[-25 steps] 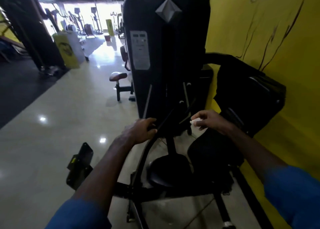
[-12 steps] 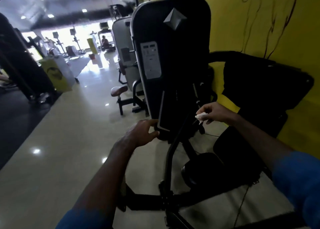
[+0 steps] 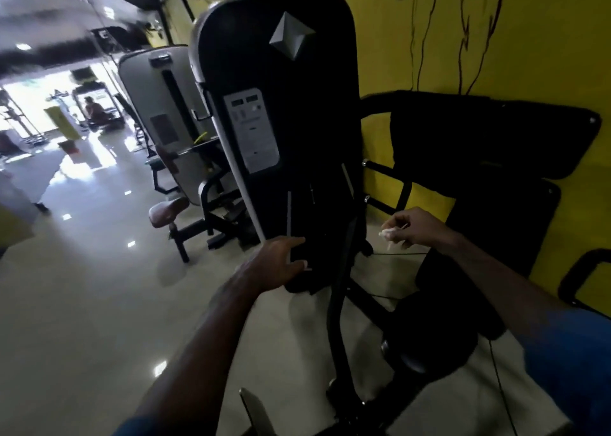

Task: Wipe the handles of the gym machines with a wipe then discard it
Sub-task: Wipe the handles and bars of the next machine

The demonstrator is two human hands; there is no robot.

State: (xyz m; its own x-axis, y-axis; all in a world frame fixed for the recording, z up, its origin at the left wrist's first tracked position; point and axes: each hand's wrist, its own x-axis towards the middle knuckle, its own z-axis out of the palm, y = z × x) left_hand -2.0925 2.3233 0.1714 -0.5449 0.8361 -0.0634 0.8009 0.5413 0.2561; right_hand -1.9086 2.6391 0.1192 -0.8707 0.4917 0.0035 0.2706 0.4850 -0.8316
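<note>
A tall black gym machine with a rounded weight-stack cover [image 3: 284, 111] fills the centre of the frame, a grey diamond-shaped badge [image 3: 291, 37] near its top and a pale instruction label [image 3: 253, 130] lower on its face. The person's left hand [image 3: 276, 263] reaches in from the lower centre and rests against the lower edge of that black cover, fingers fairly straight and slightly spread, holding nothing. To the right of centre, the right hand [image 3: 413, 229] hangs in the air beside the machine with its fingers curled, pinching a small crumpled white wipe [image 3: 387, 235] between thumb and fingertips; the wipe touches no part of the machine. Between the two hands a dark, slim curved bar [image 3: 340, 280] of the frame runs down toward the bottom of the picture. A thin black cable [image 3: 400, 254] stretches sideways just under the right hand.

On the right side, black padded panels [image 3: 489, 144] sit against a yellow wall with dark line drawings [image 3: 496, 29]. Blue sleeves [image 3: 575, 369] show at the lower right and bottom edge. Left of centre stands a grey weight machine [image 3: 158, 105] with a brown padded seat [image 3: 167, 209] in front of it, on a glossy pale tiled floor [image 3: 82, 303]. In the upper left, bright daylight washes out the far end of the gym.
</note>
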